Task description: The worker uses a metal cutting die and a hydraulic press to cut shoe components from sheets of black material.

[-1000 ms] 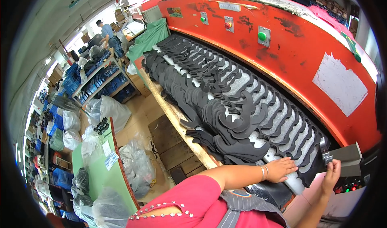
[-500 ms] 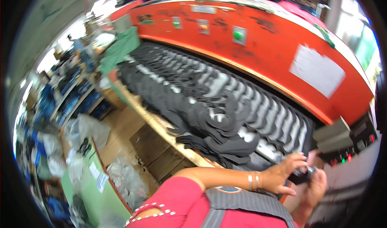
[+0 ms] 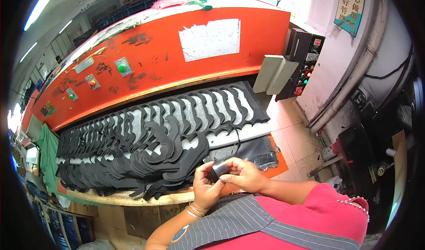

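Note:
Close to my body, both hands meet around a small dark grey, slightly shiny curved piece (image 3: 218, 169); its exact kind I cannot make out. My left hand (image 3: 206, 189), with thin bangles on its wrist, grips it from the left, fingers curled up. From the right, my right hand (image 3: 244, 175) pinches it between thumb and fingers. Just beyond, black curved foam cut-outs (image 3: 155, 157) lie heaped on the bench. Behind them stretches a long black sheet (image 3: 261, 113) with rows of wavy cuts showing white between.
A red-orange machine beam (image 3: 155, 57) spans the bench's back, carrying green and red buttons. At its right end stands a black control box (image 3: 305, 68) with lit lamps, beside a grey bent metal plate (image 3: 274, 75). Pipes (image 3: 349, 86) run along the right wall. Green cloth (image 3: 48, 146) hangs at the left.
My view has swung to the right, bringing the control box and wall pipes fully into sight. Both hands still hold the dark piece, now near the middle of the view.

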`<action>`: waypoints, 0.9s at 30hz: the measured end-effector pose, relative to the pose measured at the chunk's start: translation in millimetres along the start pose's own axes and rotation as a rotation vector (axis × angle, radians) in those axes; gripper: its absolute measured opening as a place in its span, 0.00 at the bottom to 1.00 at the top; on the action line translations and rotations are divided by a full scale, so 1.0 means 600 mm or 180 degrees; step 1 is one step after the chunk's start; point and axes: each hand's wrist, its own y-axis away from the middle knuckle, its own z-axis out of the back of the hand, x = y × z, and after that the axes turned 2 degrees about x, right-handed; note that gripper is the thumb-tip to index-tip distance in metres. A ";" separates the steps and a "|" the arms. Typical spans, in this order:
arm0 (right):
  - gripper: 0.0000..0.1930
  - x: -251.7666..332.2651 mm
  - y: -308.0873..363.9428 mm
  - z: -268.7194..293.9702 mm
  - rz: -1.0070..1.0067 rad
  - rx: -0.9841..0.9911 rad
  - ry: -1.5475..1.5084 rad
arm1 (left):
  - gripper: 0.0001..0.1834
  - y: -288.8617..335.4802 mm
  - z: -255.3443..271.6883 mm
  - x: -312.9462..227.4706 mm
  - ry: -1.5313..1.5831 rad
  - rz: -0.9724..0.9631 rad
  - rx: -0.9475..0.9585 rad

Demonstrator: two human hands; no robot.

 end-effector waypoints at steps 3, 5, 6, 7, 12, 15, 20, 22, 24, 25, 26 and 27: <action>0.15 -0.015 0.011 -0.013 -0.0005 -0.0005 -0.0154 | 0.30 0.010 -0.003 0.003 -0.0282 0.0089 0.0012; 0.13 0.004 0.013 -0.019 0.0080 -0.0110 -0.0292 | 0.33 0.004 -0.001 -0.001 -0.0330 -0.0041 0.0075; 0.11 0.008 0.010 -0.017 0.0101 -0.0243 -0.0439 | 0.37 -0.002 -0.009 -0.019 -0.0032 0.0038 0.0141; 0.11 0.017 0.011 -0.013 0.0090 -0.0265 -0.0618 | 0.37 -0.005 -0.006 -0.028 -0.0341 0.0004 0.0254; 0.10 0.057 0.030 0.044 0.0795 -0.0497 -0.1225 | 0.23 -0.019 0.029 -0.041 0.1690 0.0130 -0.0679; 0.13 0.106 0.046 0.081 0.1310 -0.0684 -0.1851 | 0.16 -0.015 0.153 -0.076 0.2068 -0.0611 -0.1437; 0.10 0.139 -0.016 0.145 0.1959 -0.1081 0.0836 | 0.15 0.152 0.402 -0.164 0.1032 -0.1938 -0.3168; 0.10 0.124 -0.067 0.144 0.1893 -0.0761 0.2841 | 0.10 0.214 0.393 -0.209 0.0988 -0.2248 -0.3129; 0.11 0.088 -0.123 0.156 0.1952 -0.0389 0.4151 | 0.08 0.239 0.365 -0.229 0.0820 -0.2310 -0.3190; 0.11 0.064 -0.154 0.154 0.1961 -0.0199 0.4223 | 0.08 0.248 0.354 -0.226 0.0806 -0.2335 -0.3232; 0.11 0.042 -0.181 0.154 0.1830 -0.0080 0.4249 | 0.08 0.252 0.344 -0.220 0.0814 -0.2305 -0.3140; 0.11 0.019 -0.210 0.155 0.1714 0.0048 0.4264 | 0.09 0.256 0.330 -0.218 0.0805 -0.2288 -0.3056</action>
